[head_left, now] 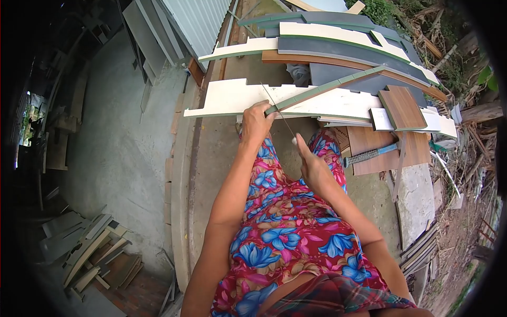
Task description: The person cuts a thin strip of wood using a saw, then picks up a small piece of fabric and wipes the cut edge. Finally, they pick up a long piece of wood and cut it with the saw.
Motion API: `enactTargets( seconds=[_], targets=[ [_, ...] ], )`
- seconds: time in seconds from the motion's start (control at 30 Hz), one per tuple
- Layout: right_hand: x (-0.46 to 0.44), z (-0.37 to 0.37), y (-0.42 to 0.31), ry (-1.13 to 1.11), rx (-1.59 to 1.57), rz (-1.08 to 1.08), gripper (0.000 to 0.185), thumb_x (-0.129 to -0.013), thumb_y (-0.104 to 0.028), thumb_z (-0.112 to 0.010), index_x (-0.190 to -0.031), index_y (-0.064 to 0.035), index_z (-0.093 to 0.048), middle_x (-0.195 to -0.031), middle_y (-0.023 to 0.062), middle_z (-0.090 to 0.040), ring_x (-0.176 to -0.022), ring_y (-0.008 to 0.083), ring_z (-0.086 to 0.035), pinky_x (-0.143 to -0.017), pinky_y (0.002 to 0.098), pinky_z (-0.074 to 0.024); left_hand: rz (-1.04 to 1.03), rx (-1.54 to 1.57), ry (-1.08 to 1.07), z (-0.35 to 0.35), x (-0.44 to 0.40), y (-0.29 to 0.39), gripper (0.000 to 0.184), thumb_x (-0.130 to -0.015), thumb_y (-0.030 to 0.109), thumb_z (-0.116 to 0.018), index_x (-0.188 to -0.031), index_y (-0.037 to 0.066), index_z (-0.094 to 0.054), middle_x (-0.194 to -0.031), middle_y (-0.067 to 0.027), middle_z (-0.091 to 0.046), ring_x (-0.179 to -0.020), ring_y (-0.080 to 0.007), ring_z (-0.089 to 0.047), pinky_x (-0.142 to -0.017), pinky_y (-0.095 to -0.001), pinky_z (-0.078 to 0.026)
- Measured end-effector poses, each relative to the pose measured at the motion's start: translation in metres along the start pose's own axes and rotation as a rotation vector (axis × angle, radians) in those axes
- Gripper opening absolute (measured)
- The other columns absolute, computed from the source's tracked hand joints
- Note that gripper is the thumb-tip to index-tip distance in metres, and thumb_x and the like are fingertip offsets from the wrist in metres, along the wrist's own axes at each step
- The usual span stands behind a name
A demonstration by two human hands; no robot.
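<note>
My left hand [257, 122] is closed around the near end of a long, narrow green-edged board strip [327, 87]. The strip slants away to the upper right, lying across a white board [227, 98] with notches in its far edge. My right hand [312, 168] is wrapped round the lower end of a thin saw blade [285, 123], seen almost edge-on. This blade crosses the strip just beside my left fingers. Its handle is mostly hidden in my right hand, with only a small pale bit showing.
Several grey, white and brown boards [338, 50] lie stacked beyond my hands. A brown wood-grain piece [402, 108] rests on the right end. A hammer [369, 155] with a blue handle lies at my right. Scrap pieces [100, 248] are piled on the left floor.
</note>
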State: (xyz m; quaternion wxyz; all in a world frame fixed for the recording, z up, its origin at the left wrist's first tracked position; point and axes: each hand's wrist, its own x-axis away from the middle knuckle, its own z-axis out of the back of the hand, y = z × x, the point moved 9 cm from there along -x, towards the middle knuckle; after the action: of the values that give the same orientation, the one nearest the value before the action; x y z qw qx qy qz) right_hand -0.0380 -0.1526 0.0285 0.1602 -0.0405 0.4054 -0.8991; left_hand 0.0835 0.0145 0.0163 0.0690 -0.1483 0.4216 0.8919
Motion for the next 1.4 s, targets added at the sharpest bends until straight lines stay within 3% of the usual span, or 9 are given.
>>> enactTargets(
  seconds=[0.1, 0.2, 0.4, 0.6, 0.83, 0.93, 1.03, 1.17, 1.4],
  targets=[
    [0.047, 0.019, 0.011, -0.129, -0.024, -0.163, 0.069, -0.09, 0.002, -0.051, -0.154, -0.0086, -0.028, -0.085, 0.0289, -0.063, -0.073, 0.038, -0.065, -0.075, 0.0402, -0.0528, 0.037, 0.039, -0.011, -0.002, 0.0, -0.005, 0.029, -0.073, 0.006, -0.079, -0.098, -0.006, -0.071, -0.105, -0.0235, -0.069, -0.097, -0.0399, -0.067, -0.086, -0.0412, -0.053],
    [0.054, 0.061, -0.004, -0.133, -0.176, -0.233, 0.069, -0.092, 0.004, -0.048, -0.155, -0.0125, -0.028, -0.075, 0.0173, -0.059, -0.066, 0.021, -0.055, -0.07, 0.0305, -0.0481, -0.057, 0.039, 0.075, 0.001, 0.003, -0.003, 0.029, -0.074, 0.006, -0.079, -0.099, -0.006, -0.07, -0.108, -0.0233, -0.069, -0.099, -0.0393, -0.067, -0.087, -0.0413, -0.053],
    [0.038, 0.104, -0.013, 0.183, -0.221, -0.157, 0.064, -0.095, 0.003, -0.041, -0.156, -0.0143, -0.029, -0.089, 0.0083, -0.057, -0.071, 0.0119, -0.045, -0.072, 0.0253, -0.0441, -0.018, -0.046, 0.052, 0.002, 0.004, 0.004, 0.031, -0.074, 0.01, -0.079, -0.101, -0.002, -0.071, -0.109, -0.0185, -0.069, -0.1, -0.0383, -0.066, -0.087, -0.0427, -0.052],
    [0.04, 0.093, 0.02, 0.177, -0.252, -0.247, 0.065, -0.093, 0.004, -0.041, -0.155, -0.0124, -0.03, -0.102, 0.0116, -0.057, -0.075, 0.0134, -0.046, -0.075, 0.026, -0.0456, -0.092, -0.202, 0.043, 0.008, 0.006, 0.008, 0.028, -0.072, 0.014, -0.08, -0.097, 0.003, -0.073, -0.11, -0.0127, -0.069, -0.101, -0.0341, -0.062, -0.09, -0.044, -0.049],
    [0.044, 0.095, 0.038, 0.242, -0.08, -0.214, 0.064, -0.091, 0.001, -0.042, -0.153, -0.0084, -0.033, -0.113, 0.0302, -0.063, -0.089, 0.0317, -0.065, -0.084, 0.0331, -0.0475, -0.005, -0.329, -0.072, 0.042, 0.013, -0.011, 0.027, -0.073, 0.017, -0.08, -0.097, 0.006, -0.075, -0.118, -0.0117, -0.068, -0.111, -0.0339, -0.057, -0.097, -0.045, -0.044],
    [0.047, 0.101, 0.044, 0.209, -0.128, -0.341, 0.064, -0.09, 0.001, -0.043, -0.152, -0.0081, -0.033, -0.109, 0.0347, -0.06, -0.092, 0.0359, -0.067, -0.084, 0.0343, -0.0481, 0.083, -0.375, -0.095, 0.057, 0.017, -0.025, 0.028, -0.074, 0.019, -0.08, -0.099, 0.007, -0.075, -0.123, -0.0116, -0.066, -0.115, -0.0338, -0.056, -0.1, -0.0452, -0.041],
    [0.046, 0.097, 0.05, 0.266, -0.114, -0.244, 0.064, -0.09, 0.0, -0.044, -0.152, -0.0092, -0.033, -0.099, 0.0343, -0.06, -0.086, 0.0381, -0.067, -0.08, 0.0353, -0.049, 0.133, -0.438, -0.124, 0.062, 0.015, -0.019, 0.034, -0.076, 0.019, -0.079, -0.107, 0.008, -0.073, -0.128, -0.0126, -0.063, -0.119, -0.0335, -0.054, -0.101, -0.0457, -0.04],
    [0.042, 0.088, 0.051, 0.232, -0.115, -0.231, 0.064, -0.09, -0.001, -0.046, -0.152, -0.0123, -0.033, -0.092, 0.0331, -0.061, -0.08, 0.044, -0.064, -0.075, 0.038, -0.0497, -0.032, -0.372, -0.091, 0.031, 0.001, 0.018, 0.048, -0.077, 0.019, -0.078, -0.122, 0.007, -0.065, -0.129, -0.0151, -0.061, -0.12, -0.0346, -0.054, -0.101, -0.0459, -0.042],
    [0.043, 0.087, 0.042, 0.252, -0.15, -0.206, 0.064, -0.09, -0.002, -0.047, -0.152, -0.0137, -0.033, -0.086, 0.0341, -0.059, -0.076, 0.0461, -0.063, -0.072, 0.0396, -0.0499, -0.165, -0.304, -0.057, -0.029, -0.016, 0.036, 0.04, -0.081, 0.012, -0.074, -0.119, 0.005, -0.065, -0.113, -0.0145, -0.064, -0.108, -0.0349, -0.057, -0.092, -0.0456, -0.045]
  ],
)
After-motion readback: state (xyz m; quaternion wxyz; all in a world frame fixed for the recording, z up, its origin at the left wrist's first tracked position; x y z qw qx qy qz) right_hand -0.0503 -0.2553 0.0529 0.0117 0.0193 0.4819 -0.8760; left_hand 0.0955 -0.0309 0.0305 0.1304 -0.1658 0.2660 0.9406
